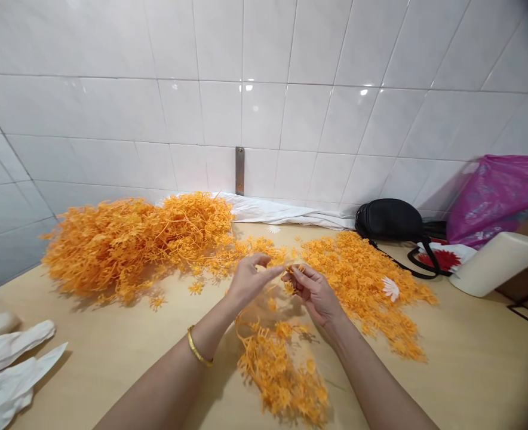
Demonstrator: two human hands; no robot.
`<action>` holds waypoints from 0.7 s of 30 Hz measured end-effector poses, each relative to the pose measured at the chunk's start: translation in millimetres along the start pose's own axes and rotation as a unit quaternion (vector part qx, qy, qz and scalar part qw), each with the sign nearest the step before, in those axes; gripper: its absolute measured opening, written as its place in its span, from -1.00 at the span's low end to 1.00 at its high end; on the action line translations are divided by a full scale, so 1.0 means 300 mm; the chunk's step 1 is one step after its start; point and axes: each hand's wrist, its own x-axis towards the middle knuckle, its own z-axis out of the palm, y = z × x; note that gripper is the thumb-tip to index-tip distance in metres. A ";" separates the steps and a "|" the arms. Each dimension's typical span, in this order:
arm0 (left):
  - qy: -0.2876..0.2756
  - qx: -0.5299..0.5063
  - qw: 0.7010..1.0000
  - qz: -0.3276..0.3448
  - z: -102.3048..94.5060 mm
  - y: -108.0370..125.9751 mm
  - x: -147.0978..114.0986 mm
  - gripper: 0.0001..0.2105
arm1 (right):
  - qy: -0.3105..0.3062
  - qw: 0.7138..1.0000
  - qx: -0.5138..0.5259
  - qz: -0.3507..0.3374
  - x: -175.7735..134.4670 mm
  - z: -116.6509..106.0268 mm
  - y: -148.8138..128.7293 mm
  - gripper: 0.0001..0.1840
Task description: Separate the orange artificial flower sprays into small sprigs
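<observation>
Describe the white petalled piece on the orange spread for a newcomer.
On the light tan tabletop, find the right hand. Right of it lies a low, wide spread of small orange flower-like pieces. Toward that spread's right edge rests a white petalled piece, the only white thing amid the orange.

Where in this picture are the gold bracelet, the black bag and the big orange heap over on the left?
Gold bracelet [194,347]: head view, on its band.
Black bag [392,220]: head view, mid-body.
Big orange heap [134,245]: head view, among its tangled stems.
</observation>
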 end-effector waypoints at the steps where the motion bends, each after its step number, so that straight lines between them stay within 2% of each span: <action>1: -0.029 -0.014 0.999 -0.009 0.017 -0.007 -0.008 -0.74 | -0.012 1.000 -0.018 -0.006 -0.001 0.004 0.006 -0.81; 4: -0.076 -0.105 0.989 -0.070 0.062 -0.033 -0.028 -0.81 | -0.012 0.998 -0.067 -0.009 0.000 0.007 0.023 -0.81; 8: -0.074 -0.210 0.958 -0.181 0.076 -0.059 -0.035 -0.85 | 0.017 0.996 -0.082 -0.008 0.010 -0.012 0.038 -0.79; 11: -0.076 -0.297 0.916 -0.261 0.065 -0.059 -0.031 -0.88 | 0.030 0.997 -0.069 0.001 0.018 -0.021 0.048 -0.77; 14: -0.086 -0.386 0.860 -0.323 0.057 -0.056 -0.022 -0.93 | 0.036 0.996 -0.079 0.010 0.021 -0.017 0.056 -0.74; 17: -0.106 -0.440 0.813 -0.367 0.058 -0.062 -0.015 -0.93 | 0.024 0.994 -0.110 -0.016 0.020 -0.008 0.059 -0.71; 19: -0.121 -0.435 0.813 -0.367 0.062 -0.069 -0.012 -0.93 | 0.009 0.992 -0.123 -0.038 0.018 -0.004 0.058 -0.73; 21: -0.118 -0.407 0.836 -0.349 0.065 -0.074 -0.011 -0.93 | 0.004 0.991 -0.125 -0.038 0.017 -0.003 0.055 -0.75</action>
